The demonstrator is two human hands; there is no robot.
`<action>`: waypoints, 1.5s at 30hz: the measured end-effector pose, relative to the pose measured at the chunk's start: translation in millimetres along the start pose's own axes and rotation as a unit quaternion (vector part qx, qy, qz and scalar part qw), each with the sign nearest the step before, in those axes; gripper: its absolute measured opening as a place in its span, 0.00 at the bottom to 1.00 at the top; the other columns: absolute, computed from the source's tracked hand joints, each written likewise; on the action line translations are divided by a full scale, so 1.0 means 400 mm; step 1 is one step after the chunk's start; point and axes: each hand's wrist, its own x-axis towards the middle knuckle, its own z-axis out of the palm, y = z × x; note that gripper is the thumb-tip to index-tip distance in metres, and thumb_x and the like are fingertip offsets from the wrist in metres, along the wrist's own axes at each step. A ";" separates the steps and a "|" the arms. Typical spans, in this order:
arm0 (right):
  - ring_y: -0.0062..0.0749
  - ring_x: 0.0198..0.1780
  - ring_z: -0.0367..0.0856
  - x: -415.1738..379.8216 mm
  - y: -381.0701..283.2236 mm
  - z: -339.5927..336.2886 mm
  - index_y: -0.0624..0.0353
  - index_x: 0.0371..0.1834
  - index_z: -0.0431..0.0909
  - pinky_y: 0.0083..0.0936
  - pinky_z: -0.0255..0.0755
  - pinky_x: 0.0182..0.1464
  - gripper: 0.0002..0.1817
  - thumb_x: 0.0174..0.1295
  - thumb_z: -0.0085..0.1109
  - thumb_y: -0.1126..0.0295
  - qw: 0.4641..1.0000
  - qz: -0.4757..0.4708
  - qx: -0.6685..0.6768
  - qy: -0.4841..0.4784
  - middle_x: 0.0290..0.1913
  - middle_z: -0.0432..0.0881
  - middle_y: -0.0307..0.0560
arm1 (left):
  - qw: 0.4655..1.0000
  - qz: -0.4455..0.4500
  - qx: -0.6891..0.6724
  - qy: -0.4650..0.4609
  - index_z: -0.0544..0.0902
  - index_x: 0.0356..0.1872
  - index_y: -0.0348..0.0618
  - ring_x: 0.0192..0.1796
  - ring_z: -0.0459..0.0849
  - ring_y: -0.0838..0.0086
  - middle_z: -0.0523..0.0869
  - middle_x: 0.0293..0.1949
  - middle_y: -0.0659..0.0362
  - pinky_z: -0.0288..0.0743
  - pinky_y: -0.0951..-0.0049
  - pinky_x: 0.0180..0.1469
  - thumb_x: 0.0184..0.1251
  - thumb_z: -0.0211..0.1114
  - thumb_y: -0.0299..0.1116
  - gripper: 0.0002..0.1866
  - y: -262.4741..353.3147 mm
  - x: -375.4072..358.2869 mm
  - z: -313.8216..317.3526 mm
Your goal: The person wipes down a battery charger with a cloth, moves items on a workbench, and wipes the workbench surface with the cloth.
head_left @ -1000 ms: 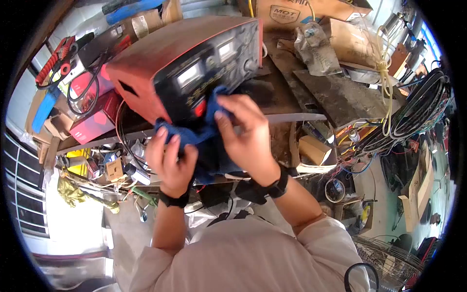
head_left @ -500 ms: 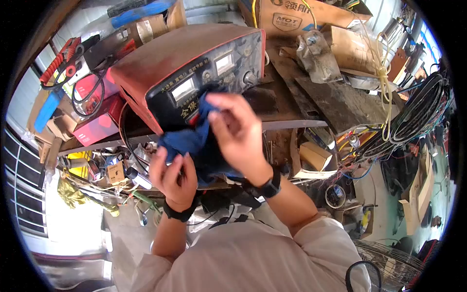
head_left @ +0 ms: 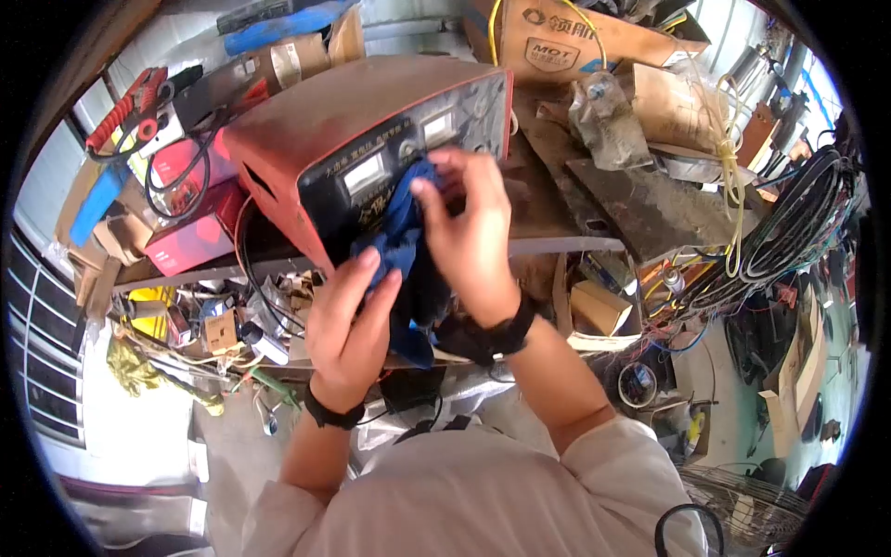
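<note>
Between my two hands is a crumpled blue cloth (head_left: 405, 215), held up in front of a dusty red box-shaped machine (head_left: 306, 121) with a black front panel. My left hand (head_left: 353, 311) pinches the cloth's lower left part, near the panel's bottom edge. Higher and to the right, my right hand (head_left: 469, 223) grips the top of the cloth with thumb and fingers. The lower end of the cloth hangs down between my wrists. Two white-windowed meters show on the panel above the cloth, which hides part of the lettering.
Pink-red boxes (head_left: 192, 243) and cables with red clamps (head_left: 139, 107) are left of the machine. At the right lie a dusty metal plate (head_left: 650, 209), a large cardboard box (head_left: 548, 42) and a coil of dark wires (head_left: 798, 227). Cluttered small parts fill the shelf below.
Both hands have shifted right with the cloth. More of it now hangs down between them, and the machine appears slightly lower and further right in view.
</note>
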 end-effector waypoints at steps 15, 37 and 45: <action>0.61 0.61 0.71 0.034 -0.025 0.022 0.67 0.49 0.74 0.43 0.64 0.64 0.14 0.59 0.58 0.78 0.980 -0.197 -0.008 -0.020 0.56 0.75 0.64 | 0.999 -0.024 0.008 0.046 0.86 0.41 0.38 0.48 0.83 0.58 0.82 0.50 0.51 0.79 0.65 0.48 0.52 0.65 0.12 0.15 -0.002 0.051 0.002; 0.62 0.62 0.68 0.077 0.028 -0.015 0.71 0.57 0.71 0.43 0.61 0.66 0.19 0.65 0.50 0.71 0.991 -0.110 -0.066 -0.025 0.61 0.68 0.70 | 0.999 -0.015 0.008 0.027 0.85 0.36 0.37 0.49 0.83 0.57 0.82 0.50 0.51 0.79 0.64 0.48 0.50 0.66 0.13 0.12 -0.014 0.021 0.024; 0.64 0.74 0.49 0.031 0.031 0.004 0.72 0.67 0.60 0.42 0.45 0.74 0.27 0.68 0.50 0.68 0.997 -0.035 -0.019 -0.065 0.72 0.50 0.74 | 0.996 0.044 0.061 0.050 0.87 0.37 0.36 0.47 0.83 0.58 0.83 0.48 0.50 0.78 0.65 0.48 0.50 0.68 0.15 0.12 -0.041 0.079 0.005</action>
